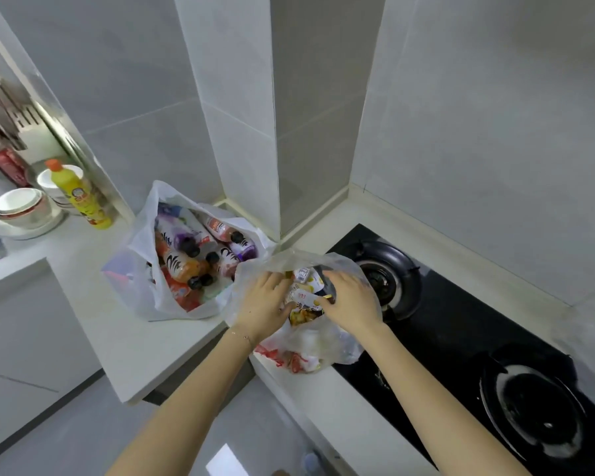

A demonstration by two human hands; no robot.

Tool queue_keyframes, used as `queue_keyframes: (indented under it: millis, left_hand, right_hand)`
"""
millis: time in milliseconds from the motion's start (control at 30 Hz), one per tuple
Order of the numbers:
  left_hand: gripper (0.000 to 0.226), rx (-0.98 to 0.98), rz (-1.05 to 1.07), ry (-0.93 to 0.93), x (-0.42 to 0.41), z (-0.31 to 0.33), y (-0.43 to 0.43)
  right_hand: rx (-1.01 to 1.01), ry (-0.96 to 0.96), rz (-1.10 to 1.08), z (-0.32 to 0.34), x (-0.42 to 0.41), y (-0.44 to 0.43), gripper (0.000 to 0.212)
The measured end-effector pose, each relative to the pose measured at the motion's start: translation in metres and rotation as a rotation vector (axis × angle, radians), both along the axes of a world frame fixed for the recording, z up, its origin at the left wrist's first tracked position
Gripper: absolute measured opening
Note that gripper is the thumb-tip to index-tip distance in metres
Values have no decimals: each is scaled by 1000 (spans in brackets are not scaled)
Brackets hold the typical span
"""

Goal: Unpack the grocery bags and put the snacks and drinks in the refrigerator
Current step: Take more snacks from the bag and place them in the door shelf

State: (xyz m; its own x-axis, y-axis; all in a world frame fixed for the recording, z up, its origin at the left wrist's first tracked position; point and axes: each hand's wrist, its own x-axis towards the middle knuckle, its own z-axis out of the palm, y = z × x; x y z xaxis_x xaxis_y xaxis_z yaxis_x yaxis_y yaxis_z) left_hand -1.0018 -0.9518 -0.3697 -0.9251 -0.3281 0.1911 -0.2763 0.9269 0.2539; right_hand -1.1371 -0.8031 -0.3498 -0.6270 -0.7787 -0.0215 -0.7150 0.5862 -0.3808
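Note:
Two plastic grocery bags stand on the white counter (117, 331). The left bag (136, 269) is open and holds several drink bottles (186, 259) with black caps. The right, clear bag (327, 345) sits at the counter's front edge beside the stove and holds snack packets (304, 290). Both my hands are in its mouth. My left hand (263, 304) has its fingers curled into the packets on the left. My right hand (352, 298) grips the packets and bag edge on the right. The fingertips are hidden among the packets.
A black gas stove (461, 341) with two burners fills the counter to the right. At far left stand a yellow bottle (79, 194) with an orange cap, stacked white bowls (23, 207) and a rack. Tiled walls and a column rise behind.

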Motion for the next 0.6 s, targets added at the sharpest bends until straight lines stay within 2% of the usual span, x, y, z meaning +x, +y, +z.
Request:
queue_keyframes:
  millis: [100,267,367,600]
  left_hand:
    - [43,-6,-10,-102,-11,-18,-10]
    - [56,-11,-5,-169,-32,-37,-40]
    - [58,5,13,-261,-40,-45,-58]
    - [58,12,-3,-296,-50,-71,-89]
  right_hand:
    - [38,-14,-10,-18,-10,-14,54]
    - [62,40,-16,-43,-23,-37,51]
    - [66,62,-15,-50,-28,-50,57]
    - [171,34,41,-66,-42,-78,63]
